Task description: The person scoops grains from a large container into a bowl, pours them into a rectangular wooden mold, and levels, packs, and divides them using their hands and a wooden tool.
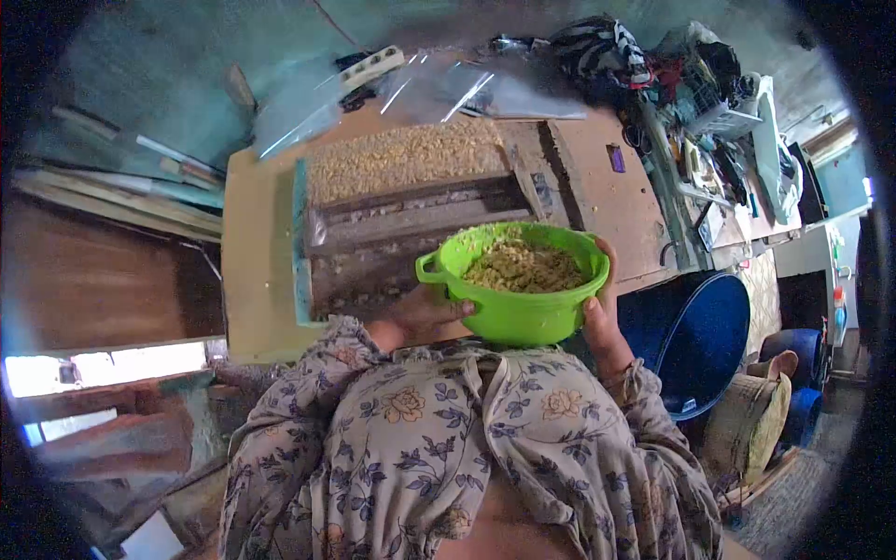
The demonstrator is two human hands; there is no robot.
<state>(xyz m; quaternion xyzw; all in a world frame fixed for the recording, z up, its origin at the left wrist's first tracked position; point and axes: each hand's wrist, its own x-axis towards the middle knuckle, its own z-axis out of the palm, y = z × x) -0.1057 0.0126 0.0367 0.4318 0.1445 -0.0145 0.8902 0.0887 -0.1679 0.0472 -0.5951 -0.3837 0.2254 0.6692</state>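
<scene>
A bright green plastic basin (523,320) with a side handle is held between my two hands in front of my body. In it lies a crumbly, yellowish grainy mix (525,266). My left hand (425,311) grips the basin's left side below the handle, its fingers partly hidden underneath. On the right, my right hand (601,308) is closed round the rim and wall. Just beyond the basin, a wooden frame (301,238) lies on the table, with a slab of similar grainy mix (411,159) along its far part and dark bare slats nearer me.
The wooden table (252,280) carries clear plastic sheets (448,89), a power strip (371,67) and a small purple packet (616,159). Clutter and a basket (723,121) fill the far right. A blue drum (695,336) and a woven basket (747,420) stand beside me on the right.
</scene>
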